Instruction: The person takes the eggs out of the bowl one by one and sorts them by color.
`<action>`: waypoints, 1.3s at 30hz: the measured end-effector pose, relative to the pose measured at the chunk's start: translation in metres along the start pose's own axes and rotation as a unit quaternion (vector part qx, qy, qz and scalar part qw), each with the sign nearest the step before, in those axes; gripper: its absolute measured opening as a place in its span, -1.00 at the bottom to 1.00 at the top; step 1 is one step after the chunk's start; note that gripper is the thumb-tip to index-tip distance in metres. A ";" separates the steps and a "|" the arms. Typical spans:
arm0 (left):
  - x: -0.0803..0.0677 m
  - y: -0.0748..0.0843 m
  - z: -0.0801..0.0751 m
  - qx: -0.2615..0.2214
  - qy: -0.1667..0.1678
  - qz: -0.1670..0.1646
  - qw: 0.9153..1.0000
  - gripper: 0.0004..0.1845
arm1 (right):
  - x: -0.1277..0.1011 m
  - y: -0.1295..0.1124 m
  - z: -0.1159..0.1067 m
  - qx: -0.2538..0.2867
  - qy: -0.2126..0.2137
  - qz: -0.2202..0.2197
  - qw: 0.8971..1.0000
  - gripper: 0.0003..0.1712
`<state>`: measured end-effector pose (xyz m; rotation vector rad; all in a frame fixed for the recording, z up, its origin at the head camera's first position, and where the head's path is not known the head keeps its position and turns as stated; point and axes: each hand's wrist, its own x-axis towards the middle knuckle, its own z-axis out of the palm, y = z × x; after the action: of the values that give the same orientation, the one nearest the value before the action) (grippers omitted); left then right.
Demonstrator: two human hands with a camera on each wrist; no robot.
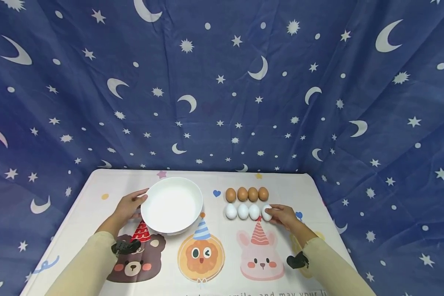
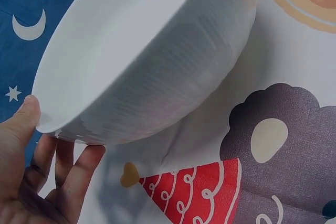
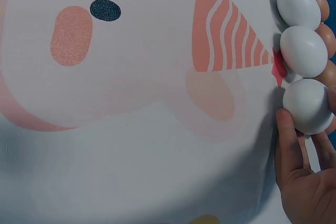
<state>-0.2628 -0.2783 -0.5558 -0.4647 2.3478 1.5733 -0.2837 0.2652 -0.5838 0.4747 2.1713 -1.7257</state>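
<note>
A wide white bowl (image 1: 172, 205) stands at the left half of the table. My left hand (image 1: 128, 207) grips its left rim, thumb over the edge and fingers beneath, as the left wrist view shows on the bowl (image 2: 173, 72). At the right, my right hand (image 1: 284, 216) holds the rightmost white egg (image 1: 267, 212) between thumb and fingers. In the right wrist view that egg (image 3: 307, 106) sits at the near end of the row. Other white eggs (image 1: 243, 211) lie to its left, with a row of brown eggs (image 1: 242, 194) just behind.
A white tablecloth (image 1: 214, 222) with printed cartoon animals covers the table. Behind and at the sides hangs a blue curtain (image 1: 222, 102) with moons and stars. A dark strap (image 1: 126, 247) sits on the left wrist, another strap (image 1: 297, 260) on the right.
</note>
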 end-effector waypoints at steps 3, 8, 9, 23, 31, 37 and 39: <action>-0.003 0.003 0.001 0.002 0.001 0.007 1.000 -0.37 | 0.002 0.003 -0.001 -0.009 0.005 0.005 1.000 -0.33; -0.008 0.004 -0.001 0.004 0.002 0.007 1.000 -0.38 | 0.004 0.005 0.002 -0.025 0.012 0.013 1.000 -0.33; -0.009 0.003 -0.002 0.004 0.003 0.004 1.000 -0.37 | 0.004 0.005 0.003 -0.026 0.012 0.014 0.999 -0.34; -0.004 -0.001 -0.010 0.005 0.013 -0.002 1.000 -0.37 | -0.002 -0.003 0.014 -0.038 0.009 0.012 0.999 -0.39; -0.009 -0.003 -0.010 0.016 0.023 0.001 1.000 -0.38 | -0.002 -0.001 0.016 -0.044 0.008 0.024 0.999 -0.34; -0.011 -0.006 -0.011 0.011 0.021 0.006 1.000 -0.36 | -0.002 -0.001 0.016 -0.056 0.011 0.025 0.998 -0.32; -0.011 -0.007 -0.012 0.015 0.023 0.008 1.000 -0.35 | -0.002 -0.002 0.017 -0.065 0.016 0.022 0.997 -0.34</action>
<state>-0.2503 -0.2912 -0.5526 -0.4808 2.4121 1.5480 -0.2816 0.2485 -0.5847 0.5157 2.2611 -1.5516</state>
